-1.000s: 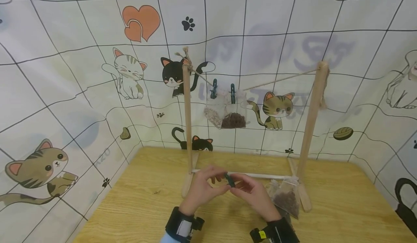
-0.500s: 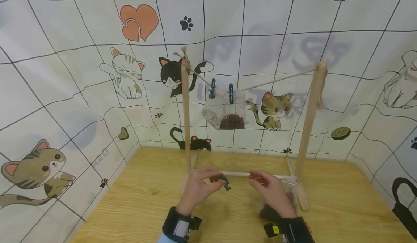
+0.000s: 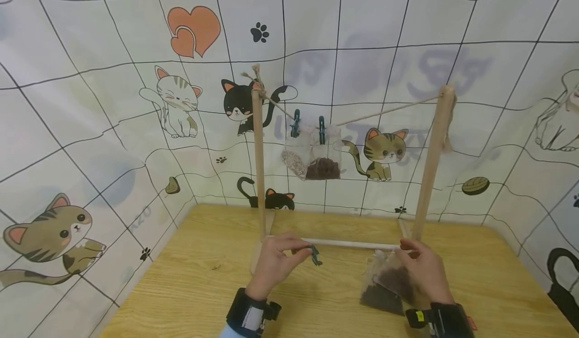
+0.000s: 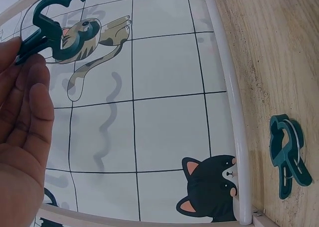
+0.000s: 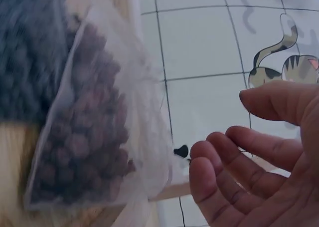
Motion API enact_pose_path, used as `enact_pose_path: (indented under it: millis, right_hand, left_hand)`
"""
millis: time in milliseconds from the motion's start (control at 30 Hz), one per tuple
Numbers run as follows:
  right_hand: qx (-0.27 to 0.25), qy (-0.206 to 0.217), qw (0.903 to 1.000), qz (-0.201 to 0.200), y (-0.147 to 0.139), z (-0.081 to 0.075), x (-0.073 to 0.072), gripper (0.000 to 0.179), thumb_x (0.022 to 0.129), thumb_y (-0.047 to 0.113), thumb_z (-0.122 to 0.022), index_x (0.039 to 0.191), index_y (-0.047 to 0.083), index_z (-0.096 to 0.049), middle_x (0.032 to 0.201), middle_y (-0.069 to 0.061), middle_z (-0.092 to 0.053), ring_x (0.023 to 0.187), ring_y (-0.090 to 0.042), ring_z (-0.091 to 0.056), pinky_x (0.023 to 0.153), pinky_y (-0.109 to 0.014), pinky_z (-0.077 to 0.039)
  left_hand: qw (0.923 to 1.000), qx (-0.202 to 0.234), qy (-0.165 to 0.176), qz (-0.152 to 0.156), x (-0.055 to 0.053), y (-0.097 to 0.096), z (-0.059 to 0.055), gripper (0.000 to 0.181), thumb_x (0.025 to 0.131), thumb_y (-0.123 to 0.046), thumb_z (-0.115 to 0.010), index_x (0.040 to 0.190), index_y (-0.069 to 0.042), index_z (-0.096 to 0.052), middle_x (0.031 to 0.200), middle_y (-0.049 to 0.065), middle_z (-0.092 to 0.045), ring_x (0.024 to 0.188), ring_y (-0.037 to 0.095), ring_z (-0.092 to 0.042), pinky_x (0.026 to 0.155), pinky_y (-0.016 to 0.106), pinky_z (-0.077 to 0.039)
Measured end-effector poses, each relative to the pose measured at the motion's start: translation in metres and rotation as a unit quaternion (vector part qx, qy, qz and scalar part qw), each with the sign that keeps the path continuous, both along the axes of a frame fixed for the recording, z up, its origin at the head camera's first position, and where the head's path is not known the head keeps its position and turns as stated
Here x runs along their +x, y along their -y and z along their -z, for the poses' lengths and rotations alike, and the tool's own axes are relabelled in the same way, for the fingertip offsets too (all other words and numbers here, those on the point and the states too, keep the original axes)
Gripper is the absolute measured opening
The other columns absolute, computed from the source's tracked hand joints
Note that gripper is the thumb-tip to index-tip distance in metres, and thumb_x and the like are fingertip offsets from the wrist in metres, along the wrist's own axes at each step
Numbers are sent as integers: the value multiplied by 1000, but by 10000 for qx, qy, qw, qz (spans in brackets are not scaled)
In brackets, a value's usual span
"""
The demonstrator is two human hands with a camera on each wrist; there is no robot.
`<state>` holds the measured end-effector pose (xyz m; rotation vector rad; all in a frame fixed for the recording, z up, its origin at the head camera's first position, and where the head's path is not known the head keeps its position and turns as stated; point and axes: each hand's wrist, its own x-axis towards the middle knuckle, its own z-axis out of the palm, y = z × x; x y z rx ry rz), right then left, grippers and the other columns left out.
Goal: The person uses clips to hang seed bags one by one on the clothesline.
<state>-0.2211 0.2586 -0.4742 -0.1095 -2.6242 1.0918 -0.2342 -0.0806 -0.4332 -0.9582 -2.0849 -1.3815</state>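
Observation:
My left hand (image 3: 280, 262) pinches a dark green spring clip (image 4: 50, 35) by its handles; the clip's curved mouth points away from the fingers. My right hand (image 3: 422, 265) is over two mesh bags lying at the right foot of the wooden frame. One bag (image 5: 79, 152) has reddish-brown pellets inside and lies partly over the other bag (image 3: 382, 300), whose filling is dark. In the right wrist view the fingers and thumb are spread with nothing between them, close beside the bag tops. Another green clip (image 4: 289, 154) lies on the table in the left wrist view.
A cord (image 3: 389, 111) sags between the left post (image 3: 259, 167) and right post (image 3: 431, 172). From it hang a pale-filled bag (image 3: 295, 163) and a brown-filled bag (image 3: 323, 169), held by green clips (image 3: 321, 130). A white rod (image 3: 348, 243) joins the posts low down.
My right hand has left the clip and moved right, to the bags by the right post. My left hand keeps hold of the clip in nearly the same place.

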Motion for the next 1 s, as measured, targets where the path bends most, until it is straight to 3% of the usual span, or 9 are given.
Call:
enact_pose_path:
  millis: [300,533,667,800,1000]
  right_hand:
    - [252,730,9969,178,-13,3,2,52,93,33,-48,124,-9,-49,116,-31,-57,102,-44,-57,77,-46,-50]
    - [340,999,9942,204,-17,11,-2,55,92,32,-48,125,-12,-46,119,-33,-55,107,-49,-52,84,-52,-45]
    - [263,926,9950,269,-17,16,-4,55,90,32,-51,123,-12,-47,116,-32,-57,106,-47,-53,84,-52,-45]
    - [220,893,9952,320,-19,21,-6,55,89,32,-52,123,-11,-48,113,-31,-59,103,-46,-55,82,-51,-46]
    - [81,968,9947,344,-21,22,-7,60,90,37,-52,127,-10,-46,112,-31,-59,99,-41,-58,78,-46,-48]
  left_hand:
    - [9998,18,-172,57,17,-2,-22,8,77,-6,-70,85,-4,-72,76,5,-67,63,10,-53,52,28,-46]
    - [9993,-12,-367,-35,19,-2,-26,8,77,-6,-70,84,-4,-72,76,5,-67,63,9,-53,53,23,-44]
    - [9996,-22,-286,-64,15,-3,-20,8,76,-5,-71,84,-4,-72,76,5,-67,62,11,-54,53,21,-44]
    - [9998,-60,-136,-155,6,-2,-6,8,77,-11,-71,85,-9,-73,78,1,-68,63,9,-53,53,23,-45]
    - [9995,1,-272,-134,-2,0,5,10,81,-23,-70,88,-16,-73,80,-7,-67,65,3,-52,53,26,-46]
